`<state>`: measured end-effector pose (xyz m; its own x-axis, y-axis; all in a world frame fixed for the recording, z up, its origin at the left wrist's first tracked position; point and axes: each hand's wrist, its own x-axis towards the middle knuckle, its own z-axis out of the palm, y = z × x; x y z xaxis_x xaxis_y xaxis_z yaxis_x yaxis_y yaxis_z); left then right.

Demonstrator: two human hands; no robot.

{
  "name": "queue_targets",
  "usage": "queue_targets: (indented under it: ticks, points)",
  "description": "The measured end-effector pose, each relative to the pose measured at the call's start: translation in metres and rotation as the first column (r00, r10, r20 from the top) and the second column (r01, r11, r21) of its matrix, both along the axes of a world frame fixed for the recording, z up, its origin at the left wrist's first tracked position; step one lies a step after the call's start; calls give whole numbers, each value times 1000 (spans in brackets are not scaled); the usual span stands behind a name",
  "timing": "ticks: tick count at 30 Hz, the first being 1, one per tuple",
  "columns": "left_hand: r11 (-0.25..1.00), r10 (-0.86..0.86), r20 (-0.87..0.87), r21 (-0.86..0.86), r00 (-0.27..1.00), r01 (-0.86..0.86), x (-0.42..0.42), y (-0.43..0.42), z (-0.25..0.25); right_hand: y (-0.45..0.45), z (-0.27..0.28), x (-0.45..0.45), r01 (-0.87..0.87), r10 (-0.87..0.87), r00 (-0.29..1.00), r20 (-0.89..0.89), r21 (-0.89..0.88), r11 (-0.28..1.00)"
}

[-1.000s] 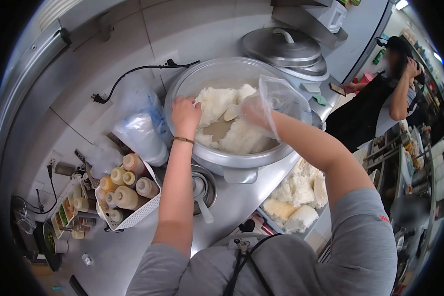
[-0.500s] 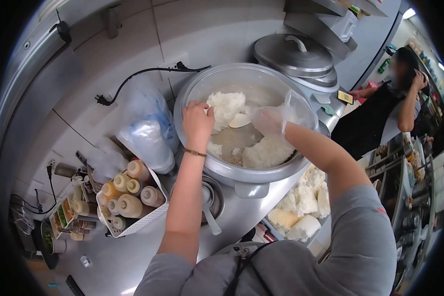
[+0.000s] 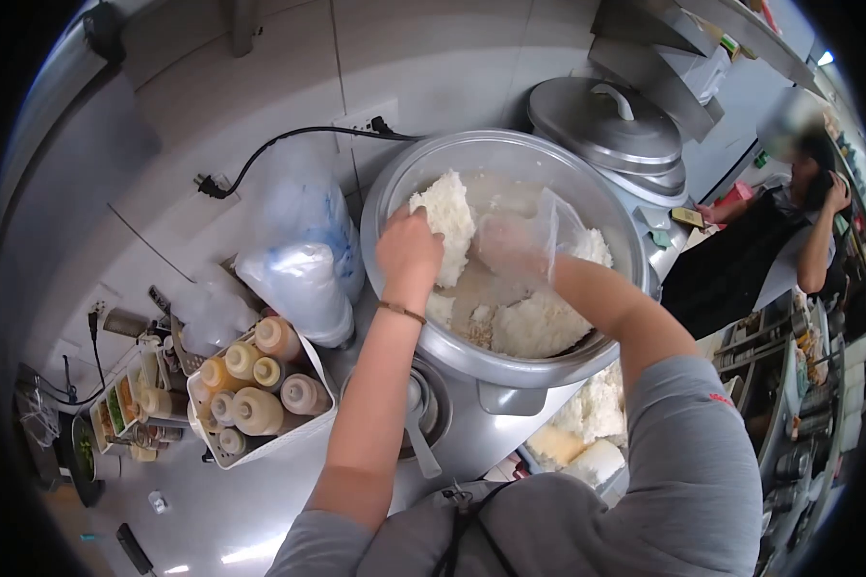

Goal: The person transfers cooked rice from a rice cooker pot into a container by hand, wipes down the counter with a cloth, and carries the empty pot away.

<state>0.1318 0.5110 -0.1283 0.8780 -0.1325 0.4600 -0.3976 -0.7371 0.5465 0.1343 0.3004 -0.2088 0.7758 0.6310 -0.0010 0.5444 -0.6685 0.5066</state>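
Rice lump (image 3: 455,219), white and uneven, inside the big metal pot (image 3: 471,366), close to its left wall and standing rather steep. At the left side of the pot, the bare left hand (image 3: 410,252), with fingers bent and touching the edge of this lump; fingertips partly hidden, so cannot tell whether closed firmly on it. Over the middle of the pot, the right hand (image 3: 508,245), inside loose clear plastic (image 3: 565,227); fingers blurred behind it, so cannot tell whether open, closed or gripping something. Toward the front and right of the pot's floor, more rice (image 3: 539,324) in heaps, with small loose bits. Just left of the pot, a bundle of clear plastic bags (image 3: 303,288); farther left, a white basket (image 3: 281,436) with squeeze bottles (image 3: 258,412) standing in it. In front of the pot, a ladle (image 3: 420,444) in a round bowl (image 3: 442,412). Behind the pot, to the right, a metal lid (image 3: 604,123). Below its front right, rice blocks (image 3: 595,409). Farther right of the pot, a person in a black apron (image 3: 717,267).
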Motion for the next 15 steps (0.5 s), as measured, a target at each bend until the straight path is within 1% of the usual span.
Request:
queue_targets:
  ticks: [2,3,5,9,11,12,14,15]
  points:
    - [958,-82,-153,261,985,120,-1,0,5,0,4,-4,-142,148,988,48,-106,984]
    - [956,-81,-161,267,984,123,0,0,3,1,5,-9,-181,188,981,46,-123,976]
    - [941,-86,-246,299,965,160,2,-2,1,5,15,-18,-164,165,986,9,-47,985]
    - [951,-103,-244,260,964,167,0,-3,3,5,52,-36,-56,84,990,-117,225,973]
    - [973,-177,38,158,984,169,-2,-4,4,2,62,-49,-9,31,996,-83,258,966]
    - [968,-195,36,168,980,187,0,-7,7,-1,67,-55,31,-17,999,-50,282,959]
    - [959,-253,-39,119,967,256,0,-14,29,-8,83,-70,84,-68,996,-63,318,944]
    - [948,-276,-32,156,960,278,-1,-21,41,-13,93,-78,112,-93,993,-72,335,935]
